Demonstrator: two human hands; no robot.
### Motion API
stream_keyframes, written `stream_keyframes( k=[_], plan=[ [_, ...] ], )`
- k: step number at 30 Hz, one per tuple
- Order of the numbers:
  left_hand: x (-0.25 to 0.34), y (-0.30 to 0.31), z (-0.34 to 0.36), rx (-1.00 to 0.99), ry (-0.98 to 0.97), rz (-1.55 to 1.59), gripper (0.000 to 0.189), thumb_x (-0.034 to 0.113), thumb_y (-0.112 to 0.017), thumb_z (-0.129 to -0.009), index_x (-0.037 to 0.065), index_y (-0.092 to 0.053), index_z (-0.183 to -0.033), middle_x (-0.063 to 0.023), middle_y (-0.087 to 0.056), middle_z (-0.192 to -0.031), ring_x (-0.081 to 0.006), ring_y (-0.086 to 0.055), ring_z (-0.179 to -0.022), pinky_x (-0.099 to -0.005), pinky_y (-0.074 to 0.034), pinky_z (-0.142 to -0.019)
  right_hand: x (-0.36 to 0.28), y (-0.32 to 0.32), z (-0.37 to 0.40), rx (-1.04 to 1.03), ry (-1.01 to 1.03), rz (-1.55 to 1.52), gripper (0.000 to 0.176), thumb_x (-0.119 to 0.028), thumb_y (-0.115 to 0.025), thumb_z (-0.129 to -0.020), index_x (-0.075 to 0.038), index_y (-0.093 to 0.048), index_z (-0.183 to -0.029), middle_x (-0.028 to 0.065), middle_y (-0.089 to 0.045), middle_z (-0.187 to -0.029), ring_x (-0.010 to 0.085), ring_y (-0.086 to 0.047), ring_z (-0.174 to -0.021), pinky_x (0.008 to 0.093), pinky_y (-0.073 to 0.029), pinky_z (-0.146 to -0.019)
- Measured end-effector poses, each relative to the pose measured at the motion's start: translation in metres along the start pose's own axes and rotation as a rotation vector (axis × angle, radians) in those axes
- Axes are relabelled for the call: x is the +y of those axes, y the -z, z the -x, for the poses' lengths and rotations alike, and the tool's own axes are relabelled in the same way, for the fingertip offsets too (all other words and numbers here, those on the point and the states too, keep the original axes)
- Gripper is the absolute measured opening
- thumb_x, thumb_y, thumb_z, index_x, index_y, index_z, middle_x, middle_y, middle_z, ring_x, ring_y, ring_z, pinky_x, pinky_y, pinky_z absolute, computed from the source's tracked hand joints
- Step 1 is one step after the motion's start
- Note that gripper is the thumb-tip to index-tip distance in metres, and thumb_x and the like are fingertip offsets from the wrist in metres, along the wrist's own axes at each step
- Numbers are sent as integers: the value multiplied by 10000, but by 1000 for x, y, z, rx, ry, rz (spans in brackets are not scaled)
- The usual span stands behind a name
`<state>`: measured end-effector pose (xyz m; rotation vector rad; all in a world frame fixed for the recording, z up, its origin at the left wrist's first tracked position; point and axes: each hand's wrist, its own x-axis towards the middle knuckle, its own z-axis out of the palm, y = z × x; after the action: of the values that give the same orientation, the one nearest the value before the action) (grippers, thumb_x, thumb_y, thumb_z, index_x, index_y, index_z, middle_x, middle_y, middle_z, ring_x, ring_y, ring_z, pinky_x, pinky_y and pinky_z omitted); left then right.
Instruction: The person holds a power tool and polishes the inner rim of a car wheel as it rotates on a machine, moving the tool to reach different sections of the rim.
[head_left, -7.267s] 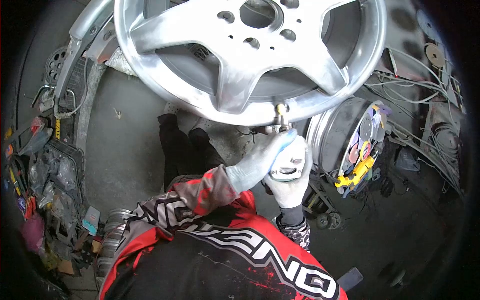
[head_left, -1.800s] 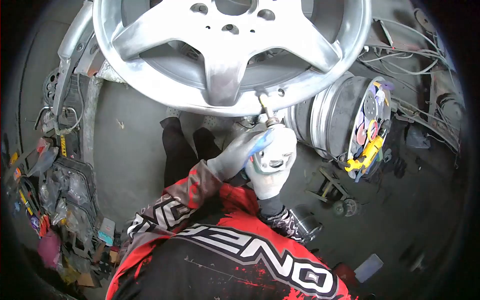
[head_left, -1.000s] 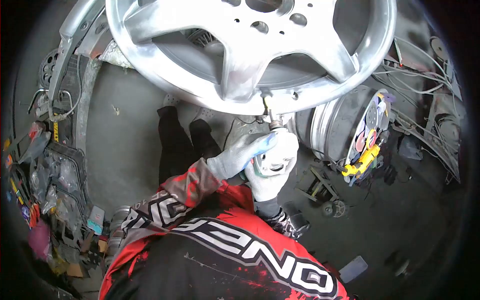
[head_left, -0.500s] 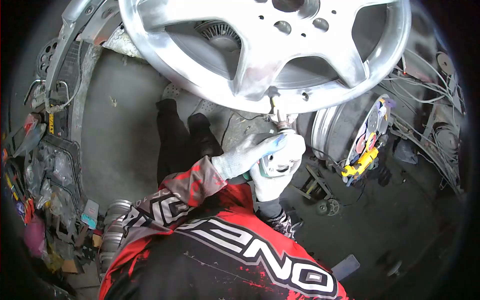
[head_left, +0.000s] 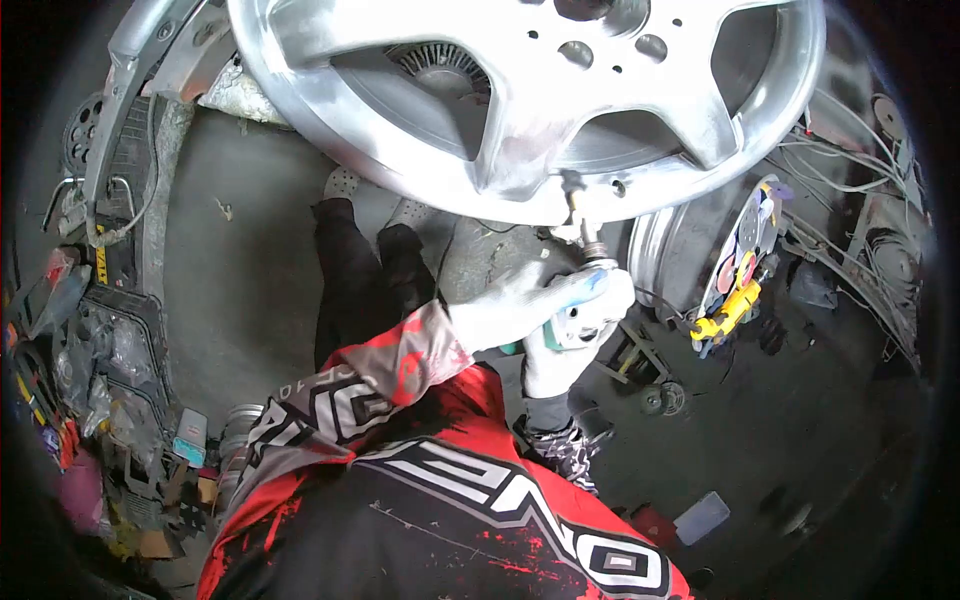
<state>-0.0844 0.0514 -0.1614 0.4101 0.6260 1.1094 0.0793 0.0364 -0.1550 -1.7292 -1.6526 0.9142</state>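
Observation:
A silver alloy wheel (head_left: 400,180) with broad spokes fills the top of the view, its face bare metal with duller patches. Both my hands wear white gloves and grip a handheld power grinder (head_left: 575,328) below the near rim. My left hand (head_left: 525,302), blue-stained at the thumb, is closed over the grinder's top. Wrapped around its body from below is my right hand (head_left: 553,368). From the grinder a metal spindle (head_left: 592,243) leads up to a small dark tip (head_left: 572,182), which overlaps the rim close to the valve hole.
To the right, another wheel (head_left: 655,245) stands on the floor beside a disc rack (head_left: 740,240) and a yellow power tool (head_left: 728,310). Cables (head_left: 850,160) tangle behind them. At left are a metal frame (head_left: 165,190) and bagged parts (head_left: 120,340). A hose or cord trails near the grinder.
The grinder and both hands have shifted slightly right along the rim, taking the tip closer to the valve hole. Both hands keep their grip.

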Motion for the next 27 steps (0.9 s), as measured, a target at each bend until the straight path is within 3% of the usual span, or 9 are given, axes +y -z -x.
stream_keyframes(
  k=[6, 9, 14, 16, 18, 20, 22, 23, 27],
  plan=[
    [5, -2, 12, 8, 12, 152, 457, 335, -539, -1006, -27, -562, -1284, -130, -645, -1170, -161, -601, -1096, -303, -474, -945, -20, -4, 11, -81, 178, 397, 1084, -256, -878, -538, -35, -311, -1435, 174, -412, -1405, 287, -456, -1305, 410, -369, -1096],
    [46, -3, 3, 16, 302, -164, 606, 512, -581, -935, -10, -588, -1243, -204, -637, -1167, -269, -615, -1115, -360, -478, -944, -30, -12, 1, -6, 7, -16, 1028, -197, -885, -638, -40, -265, -1442, 167, -461, -1381, 267, -483, -1278, 415, -376, -1090],
    [50, -2, -16, -37, 237, -339, 693, 618, -545, -908, -10, -621, -1192, -207, -653, -1128, -300, -622, -1086, -389, -480, -915, -35, -28, 1, 139, -164, -539, 1066, -157, -895, -654, -53, -218, -1470, 135, -467, -1383, 227, -497, -1255, 391, -395, -1076],
    [37, 2, -8, 41, 309, -409, 674, 607, -551, -909, -3, -631, -1186, -195, -657, -1127, -283, -628, -1082, -384, -478, -924, -35, -29, 9, 95, -164, -528, 1059, -149, -888, -668, -61, -217, -1481, 129, -436, -1413, 227, -472, -1283, 384, -387, -1086],
    [21, 9, 1, 28, 314, -321, 669, 604, -550, -910, 1, -635, -1185, -185, -667, -1107, -278, -642, -1051, -381, -484, -913, -28, -29, 21, 9, -220, -145, 1030, -142, -877, -685, -68, -231, -1484, 119, -416, -1432, 224, -458, -1297, 380, -381, -1091],
    [16, 12, 3, 18, 323, -231, 663, 602, -549, -911, 5, -638, -1185, -175, -676, -1088, -273, -656, -1020, -379, -491, -902, -33, -38, 27, 65, -173, -403, 1023, -146, -876, -685, -75, -242, -1485, 109, -425, -1424, 220, -465, -1288, 376, -378, -1090],
    [20, 11, 3, -64, 93, -543, 654, 601, -545, -914, 14, -642, -1185, -147, -699, -1013, -249, -682, -940, -371, -508, -864, -39, -39, 28, 75, -134, -405, 880, -113, -751, -764, -86, -239, -1480, 107, -526, -1289, 211, -562, -1150, 369, -472, -991],
    [29, 7, -5, -2, 300, -401, 678, 620, -537, -910, -6, -650, -1145, -139, -707, -938, -238, -691, -896, -365, -518, -827, -40, -38, 25, 104, -167, -459, 838, -122, -742, -769, -75, -269, -1459, 101, -550, -1255, 211, -580, -1127, 372, -486, -972],
    [73, -5, -25, -117, 444, -274, 707, 630, -534, -900, -47, -653, -1065, -192, -697, -919, -297, -689, -899, -368, -521, -795, -46, -37, 8, 203, -143, -540, 792, -145, -750, -792, -59, -302, -1440, 96, -526, -1309, 214, -556, -1182, 374, -464, -1005]
  ],
)
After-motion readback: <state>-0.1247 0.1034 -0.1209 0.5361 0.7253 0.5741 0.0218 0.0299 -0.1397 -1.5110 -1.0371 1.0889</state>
